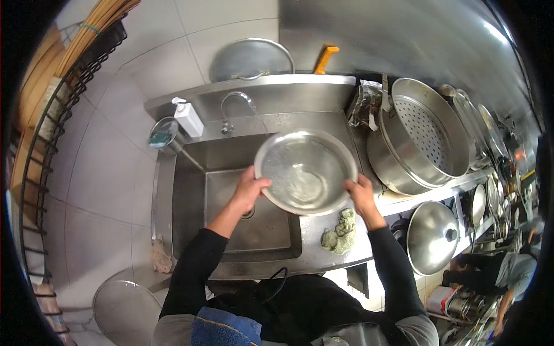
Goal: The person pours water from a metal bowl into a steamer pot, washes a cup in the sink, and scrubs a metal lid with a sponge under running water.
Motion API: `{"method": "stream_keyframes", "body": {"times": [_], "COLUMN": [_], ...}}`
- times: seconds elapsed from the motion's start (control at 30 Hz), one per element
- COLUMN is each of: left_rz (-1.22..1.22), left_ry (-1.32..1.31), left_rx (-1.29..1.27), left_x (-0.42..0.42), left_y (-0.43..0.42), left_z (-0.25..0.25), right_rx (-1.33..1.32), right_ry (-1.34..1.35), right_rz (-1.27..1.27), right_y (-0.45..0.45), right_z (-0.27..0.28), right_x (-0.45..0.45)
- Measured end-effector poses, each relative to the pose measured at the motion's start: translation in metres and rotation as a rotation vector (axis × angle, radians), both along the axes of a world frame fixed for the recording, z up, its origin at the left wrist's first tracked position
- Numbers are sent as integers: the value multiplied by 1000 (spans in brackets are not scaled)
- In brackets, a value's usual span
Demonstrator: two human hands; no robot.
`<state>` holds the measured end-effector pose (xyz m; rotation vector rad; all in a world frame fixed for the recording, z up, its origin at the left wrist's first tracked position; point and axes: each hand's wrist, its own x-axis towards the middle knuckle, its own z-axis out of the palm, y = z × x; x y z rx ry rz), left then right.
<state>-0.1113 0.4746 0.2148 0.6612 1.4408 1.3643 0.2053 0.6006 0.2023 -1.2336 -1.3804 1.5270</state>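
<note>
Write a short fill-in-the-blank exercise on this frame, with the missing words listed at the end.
1. The left hand grips the metal bowl on the opposite side from the person's ____ hand.
2. The pump bottle left of the faucet is ____ in colour.
3. The cloth on the counter right of the sink is pale ____.
4. The sleeves on both forearms are ____.

Missing words: right; white; green; black.

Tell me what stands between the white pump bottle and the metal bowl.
In the head view, the curved faucet stands between the white pump bottle and the metal bowl.
</note>
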Motion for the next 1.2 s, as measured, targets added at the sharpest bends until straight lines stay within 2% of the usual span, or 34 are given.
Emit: {"method": "stream_keyframes", "body": {"times": [0.07, 0.1, 0.2, 0.3, 0.43, 0.53, 0.6, 0.73, 0.77, 0.87, 1.1, 1.2], "left_rz": [-180, -180, -384, -551, -689, -737, -768, -737, -746, -704, -602, -607], "left_ry": [-131, -134, -310, -387, -460, -575, -611, -800, -843, -887, -1027, -1030], "left_rx": [84, 83, 68, 101, 256, 246, 172, 101, 109, 79, 63, 44], "left_x": [30, 44, 90, 141, 205, 249, 275, 326, 336, 366, 405, 417], "left_y": [-21, -27, -28, -15, 21, 60, 88, 120, 125, 137, 150, 156], "left_z": [30, 45, 91, 137, 199, 228, 236, 234, 230, 219, 211, 204], "right_rx": [-38, -51, -71, 51, 183, 283, 251, 210, 186, 130, 202, 298], "right_ry": [52, 27, 14, 54, 72, 17, 37, -166, -224, -354, -247, -317], "right_rz": [-55, -80, -192, -408, -549, -634, -746, -744, -816, -798, -751, -705], "right_y": [-32, -47, -86, -102, -106, -100, -82, -47, -39, -9, 22, 44], "right_z": [35, 58, 129, 179, 256, 307, 328, 361, 366, 377, 395, 402], "right_x": [34, 52, 107, 166, 236, 271, 293, 341, 343, 376, 383, 392]}}
